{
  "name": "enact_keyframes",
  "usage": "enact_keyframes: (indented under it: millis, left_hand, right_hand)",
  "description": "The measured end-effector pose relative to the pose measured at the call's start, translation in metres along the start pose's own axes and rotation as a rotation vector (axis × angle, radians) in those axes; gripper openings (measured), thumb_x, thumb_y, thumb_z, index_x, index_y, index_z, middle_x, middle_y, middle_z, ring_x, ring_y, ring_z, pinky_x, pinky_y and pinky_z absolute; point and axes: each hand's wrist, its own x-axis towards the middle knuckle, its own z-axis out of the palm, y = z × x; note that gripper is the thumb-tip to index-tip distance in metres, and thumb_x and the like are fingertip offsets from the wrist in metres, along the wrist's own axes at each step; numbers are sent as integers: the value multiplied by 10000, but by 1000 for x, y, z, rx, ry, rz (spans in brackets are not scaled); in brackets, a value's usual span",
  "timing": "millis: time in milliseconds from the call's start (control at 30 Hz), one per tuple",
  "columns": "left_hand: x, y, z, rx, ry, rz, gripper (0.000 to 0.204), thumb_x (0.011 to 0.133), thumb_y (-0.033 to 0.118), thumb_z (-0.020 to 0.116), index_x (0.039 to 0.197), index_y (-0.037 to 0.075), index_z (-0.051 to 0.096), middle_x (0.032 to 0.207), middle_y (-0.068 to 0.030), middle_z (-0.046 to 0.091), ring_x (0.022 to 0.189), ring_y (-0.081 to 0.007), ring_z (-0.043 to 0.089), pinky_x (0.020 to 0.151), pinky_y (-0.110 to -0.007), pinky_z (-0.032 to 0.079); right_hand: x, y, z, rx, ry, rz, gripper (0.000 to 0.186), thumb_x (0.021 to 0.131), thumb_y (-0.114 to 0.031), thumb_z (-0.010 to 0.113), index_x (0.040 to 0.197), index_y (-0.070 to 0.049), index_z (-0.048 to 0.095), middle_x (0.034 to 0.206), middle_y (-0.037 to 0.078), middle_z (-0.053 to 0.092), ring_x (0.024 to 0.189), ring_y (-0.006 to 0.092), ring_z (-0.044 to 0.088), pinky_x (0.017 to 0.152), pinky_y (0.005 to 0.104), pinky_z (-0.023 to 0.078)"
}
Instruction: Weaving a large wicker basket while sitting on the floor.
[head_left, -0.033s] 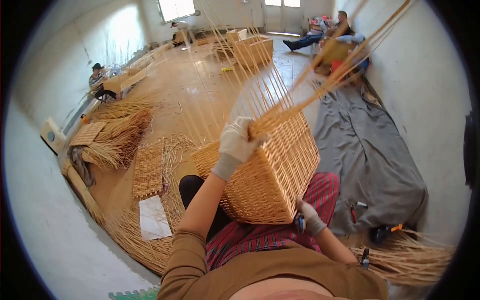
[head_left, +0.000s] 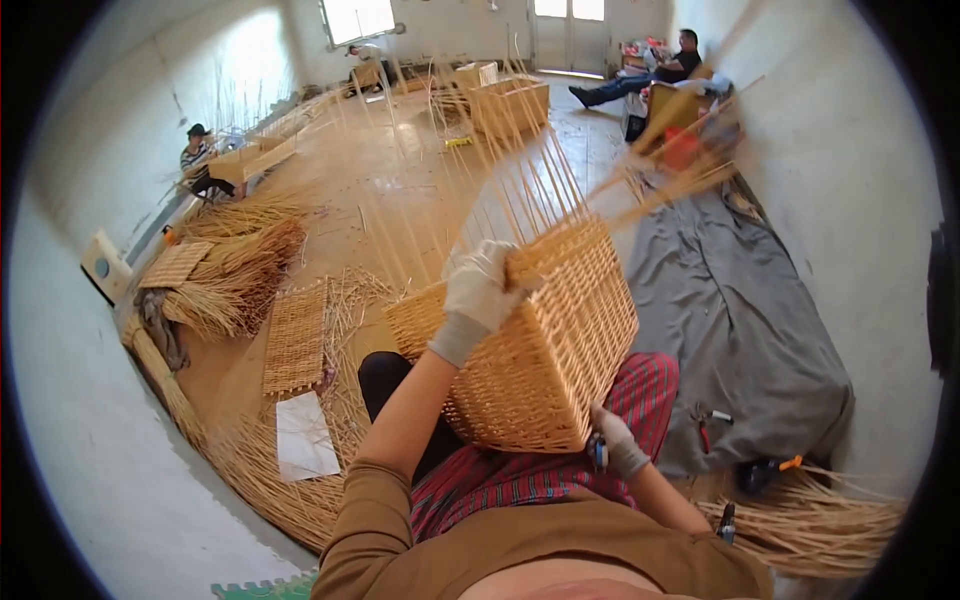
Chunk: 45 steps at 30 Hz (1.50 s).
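There's the left hand (head_left: 478, 292) gripping the basket (head_left: 570, 335) at its eleven o'clock — mid-view over the lap (head_left: 515, 488) — while the right hand (head_left: 622, 445) touches the five o'clock corner, fingers mostly hidden, their grip impossible to tell.

Long stakes (head_left: 568, 192) barring the space beyond the woven basket (head_left: 535, 365), room rightward over the gray cloth (head_left: 745, 350)

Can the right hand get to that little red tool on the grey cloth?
Probably yes: the red tool lies to the right of the right hand, and nothing seems to stand between them. The hand is at the lower corner of the basket, though.
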Motion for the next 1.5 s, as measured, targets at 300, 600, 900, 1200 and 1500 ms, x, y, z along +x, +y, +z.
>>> enact_keyframes:
  millis: [300, 600, 900, 1200, 1500]
  left_hand:
    - [-7, -22, 15, 211, 190, -61, 702, 841, 577, 745, 1219, 16, 555, 1085, -164, 614, 951, -361, 621, 826, -461, 508]
    - [1, -119, -42, 252, 68, -238, 741, 776, 610, 789, 1214, 61, 554, 1020, -128, 617, 921, -323, 618, 927, -450, 482]
    - [-70, -319, -70, -517, 54, -600, 569, 722, 306, 933, 1134, 140, 578, 891, 13, 520, 814, -154, 535, 725, -321, 539]
    - [-99, -408, -21, -768, 122, -661, 415, 820, 60, 836, 1169, 126, 622, 1261, -62, 658, 1173, -238, 619, 1000, -368, 536]
    - [-81, -469, 33, -711, 244, -913, 363, 853, 92, 817, 1168, 88, 639, 1185, -57, 694, 1051, -201, 656, 930, -353, 574]
  right_hand:
    - [-58, -58, 80, -261, 60, 1, 620, 1044, -528, 494, 1315, 22, 589, 1120, 96, 693, 948, 203, 661, 853, 337, 536]
    - [-123, -65, 81, -1293, -330, -683, 495, 1008, -407, 564, 1364, -65, 537, 929, 178, 683, 805, 361, 674, 732, 452, 542]
    - [-87, -201, 156, -1042, -2, -1021, 287, 886, -9, 668, 1165, -74, 683, 895, 131, 679, 806, 237, 677, 731, 356, 545]
    - [322, -336, 187, -1083, 388, -909, 640, 984, -528, 546, 1416, -55, 552, 1411, 199, 585, 1318, 384, 528, 1109, 438, 404]
    - [446, -359, 185, -1228, 195, -479, 638, 943, -665, 511, 1267, -144, 689, 1224, 120, 713, 1171, 303, 643, 1019, 391, 466]
